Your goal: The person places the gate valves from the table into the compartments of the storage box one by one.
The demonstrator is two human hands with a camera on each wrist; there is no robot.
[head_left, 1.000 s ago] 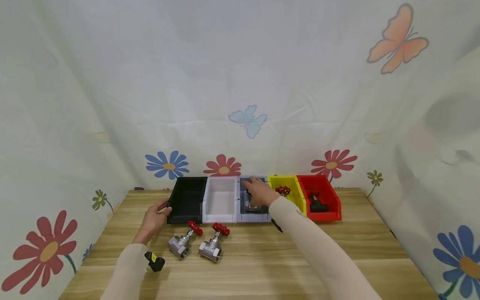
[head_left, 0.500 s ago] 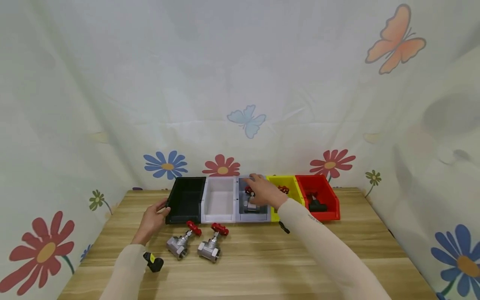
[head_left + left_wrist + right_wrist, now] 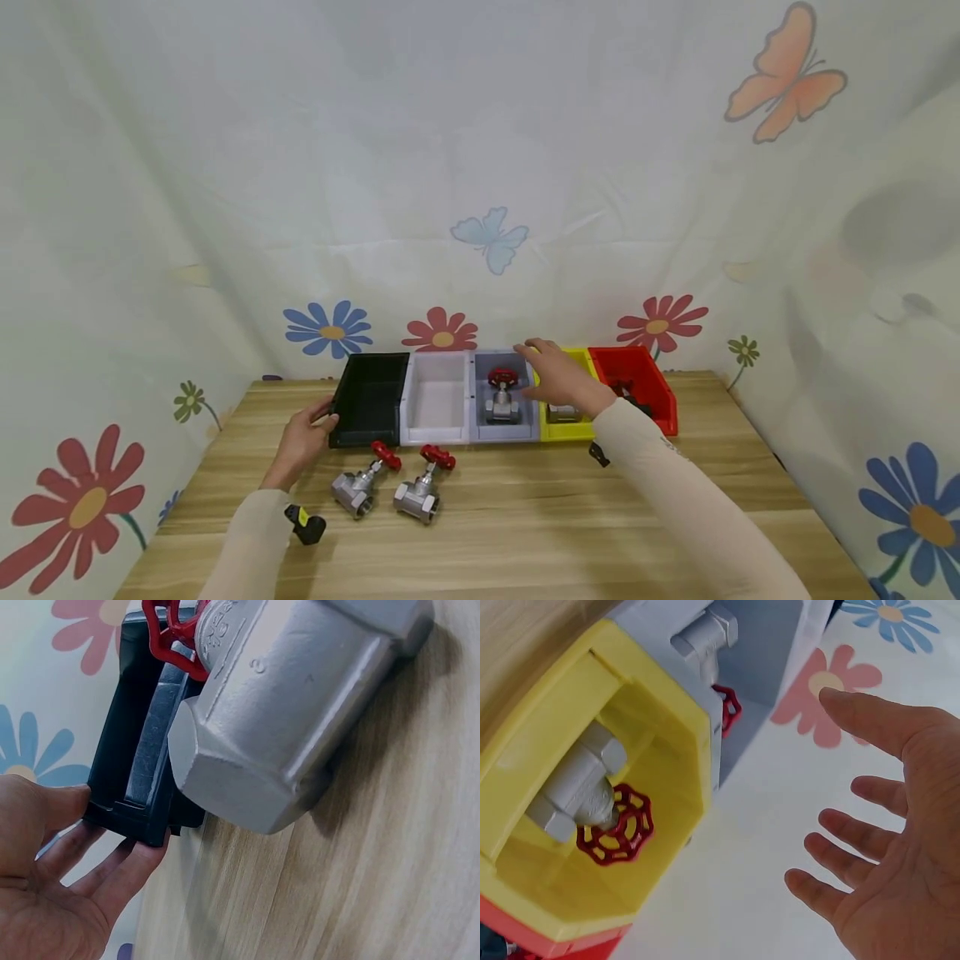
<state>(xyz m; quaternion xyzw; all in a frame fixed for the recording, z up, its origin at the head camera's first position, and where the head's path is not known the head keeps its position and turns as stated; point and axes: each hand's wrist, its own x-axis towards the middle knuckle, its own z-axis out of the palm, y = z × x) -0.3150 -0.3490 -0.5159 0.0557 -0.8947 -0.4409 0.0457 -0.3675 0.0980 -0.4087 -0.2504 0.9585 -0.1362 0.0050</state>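
Observation:
My left hand (image 3: 302,440) holds the left side of a black bin (image 3: 112,806), thumb at its rim and fingers against the outer wall. My right hand (image 3: 900,825) is spread with nothing in it, above the border of the grey and yellow bins in the head view. A metal valve with a red handwheel (image 3: 502,398) stands in the grey bin (image 3: 506,433). Another valve (image 3: 585,784) lies in the yellow bin (image 3: 671,750), partly hidden by my right hand in the head view. Two similar valves, a left one (image 3: 356,490) and a right one (image 3: 418,497), lie on the table before the bins.
Between the black and grey bins sits a white bin (image 3: 437,437). At the row's right end, a red bin (image 3: 660,392) contains a dark fitting (image 3: 633,402). The wooden table (image 3: 517,533) meets a flowered curtain (image 3: 375,208) behind the bins.
My right hand has drawn out of the grey bin and moved right, its fingers spreading; the valve there is now in full view. The left hand has kept its place on the black bin.

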